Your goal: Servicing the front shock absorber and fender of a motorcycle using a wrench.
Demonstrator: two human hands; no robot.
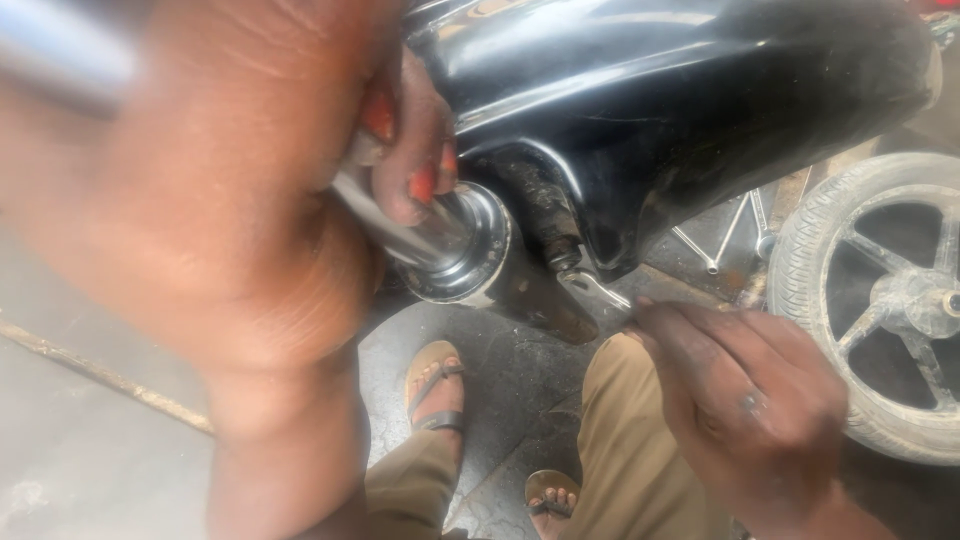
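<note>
The left hand [200,200] fills the upper left of the frame, close to the camera and blurred, its fingers [415,150] curled tightly around a shiny chrome cylindrical metal part [455,245] that sits at the centre of the frame, just under the glossy black curved motorcycle body panel [680,90]. The panel spans the upper right of the frame. The chrome part's round end touches the dirty underside of the panel.

The right hand [750,400] lies at the lower right, fingers drawn narrow together, with the fingertips [645,305] pinching or touching a small flat silver metal bracket [595,288] that hangs below the panel's lower edge; whether it actually grips the bracket cannot be told.

At the right edge a black rubber tyre on a spoked alloy wheel [885,300] lies on the grey concrete floor [90,450]. At the bottom centre, two feet in brown sandals [435,385] and khaki trouser legs [625,450] stand on the floor.
</note>
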